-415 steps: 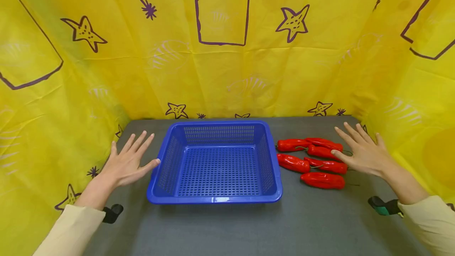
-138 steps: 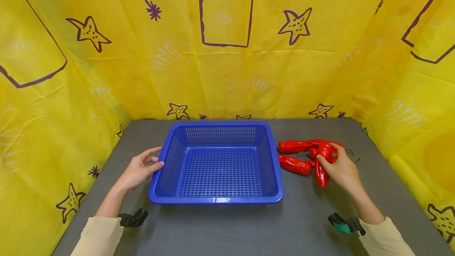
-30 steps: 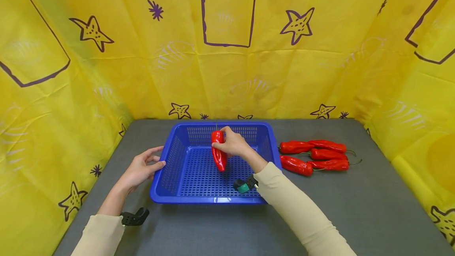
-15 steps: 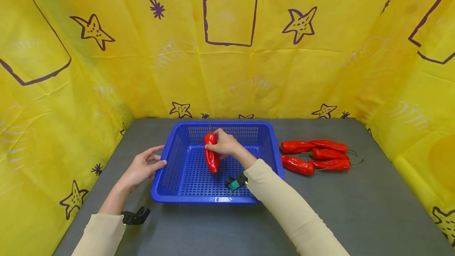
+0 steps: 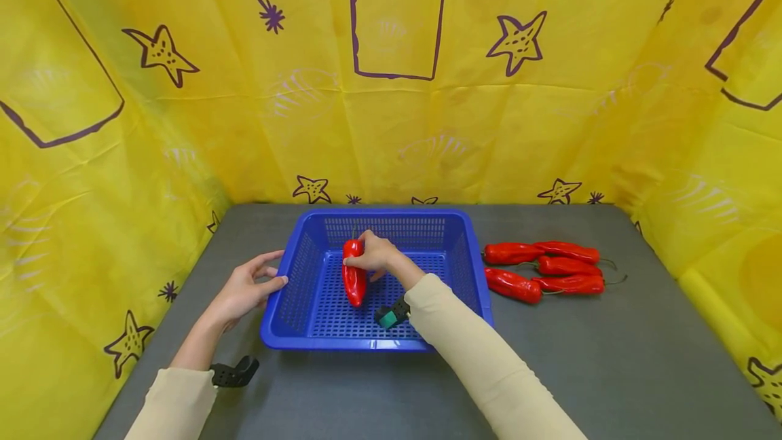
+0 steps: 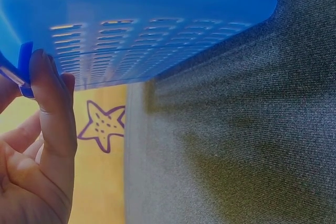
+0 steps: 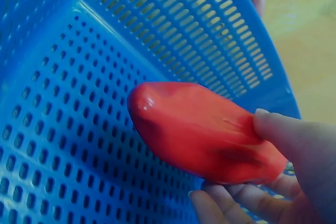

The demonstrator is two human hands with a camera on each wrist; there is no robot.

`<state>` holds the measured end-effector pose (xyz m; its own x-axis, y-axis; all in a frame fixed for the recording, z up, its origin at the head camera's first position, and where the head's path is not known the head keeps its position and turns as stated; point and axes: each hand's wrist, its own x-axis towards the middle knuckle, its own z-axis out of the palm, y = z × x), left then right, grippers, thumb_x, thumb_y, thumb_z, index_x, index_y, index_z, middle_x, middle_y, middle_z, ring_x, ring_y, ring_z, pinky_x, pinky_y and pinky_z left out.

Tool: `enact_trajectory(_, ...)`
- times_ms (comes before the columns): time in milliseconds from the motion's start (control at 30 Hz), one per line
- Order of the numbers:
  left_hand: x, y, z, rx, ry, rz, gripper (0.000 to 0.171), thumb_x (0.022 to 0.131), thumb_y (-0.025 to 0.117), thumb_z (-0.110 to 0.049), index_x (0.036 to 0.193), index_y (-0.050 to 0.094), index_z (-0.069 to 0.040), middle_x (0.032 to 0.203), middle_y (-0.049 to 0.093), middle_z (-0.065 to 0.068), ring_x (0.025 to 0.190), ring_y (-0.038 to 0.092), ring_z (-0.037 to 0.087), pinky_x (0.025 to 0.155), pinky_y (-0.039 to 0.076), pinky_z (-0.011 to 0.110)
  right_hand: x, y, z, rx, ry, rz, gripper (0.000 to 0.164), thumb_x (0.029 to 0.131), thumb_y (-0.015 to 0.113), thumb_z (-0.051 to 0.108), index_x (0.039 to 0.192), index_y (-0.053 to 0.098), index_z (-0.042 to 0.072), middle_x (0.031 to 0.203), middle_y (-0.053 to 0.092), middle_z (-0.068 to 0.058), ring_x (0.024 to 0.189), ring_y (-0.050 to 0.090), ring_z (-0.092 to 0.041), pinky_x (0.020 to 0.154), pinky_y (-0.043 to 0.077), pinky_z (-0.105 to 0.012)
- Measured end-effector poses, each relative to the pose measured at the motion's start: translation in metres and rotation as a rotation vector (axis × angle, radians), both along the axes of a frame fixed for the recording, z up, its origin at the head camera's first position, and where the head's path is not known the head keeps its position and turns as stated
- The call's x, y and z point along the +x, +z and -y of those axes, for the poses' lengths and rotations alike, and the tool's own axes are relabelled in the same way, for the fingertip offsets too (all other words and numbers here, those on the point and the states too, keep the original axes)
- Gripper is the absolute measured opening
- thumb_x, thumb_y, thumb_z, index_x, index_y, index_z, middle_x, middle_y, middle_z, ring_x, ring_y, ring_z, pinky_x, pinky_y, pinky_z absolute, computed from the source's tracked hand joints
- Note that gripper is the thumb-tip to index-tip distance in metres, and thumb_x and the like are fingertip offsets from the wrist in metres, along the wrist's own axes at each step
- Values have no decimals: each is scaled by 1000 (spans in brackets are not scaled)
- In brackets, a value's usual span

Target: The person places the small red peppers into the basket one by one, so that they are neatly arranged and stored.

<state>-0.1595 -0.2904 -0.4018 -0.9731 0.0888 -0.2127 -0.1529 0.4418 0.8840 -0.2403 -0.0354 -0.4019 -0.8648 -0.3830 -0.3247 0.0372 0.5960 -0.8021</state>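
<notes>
My right hand [image 5: 380, 257] pinches a red pepper [image 5: 353, 284] inside the blue plastic basket [image 5: 391, 345], over the left half of its slotted floor. The pepper's tip points toward me and its stem toward the back. In the right wrist view, the thumb lies on one side of the pepper [image 7: 189, 127] and the fingers on the other; whether it touches the floor I cannot tell. My left hand [image 5: 243, 290] holds the basket's left rim. The left wrist view shows the fingers [image 6: 55, 114] at that rim.
Several red peppers [image 5: 565, 265] lie in a loose group on the grey table [image 5: 635, 358], just right of the basket. Yellow patterned cloth [image 5: 391, 134] hangs behind and on both sides. My right forearm crosses the basket's front right corner.
Both hands were empty at first. The left took the basket's rim; the right picked the nearest pepper from the group and brought it into the basket, lately moving left and lower.
</notes>
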Motion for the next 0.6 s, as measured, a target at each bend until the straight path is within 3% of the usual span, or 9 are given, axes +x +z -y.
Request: enact_trajectory(600,2,5,-2,-15,-5,-11,63,88,63,-21,142,31,-10,106,56,22,71,65,24,59,56,38,-1,-22,23,14,15,79,52,82,69,24,118,40,2,102,54,-17,68,59,-20,64,57,-35)
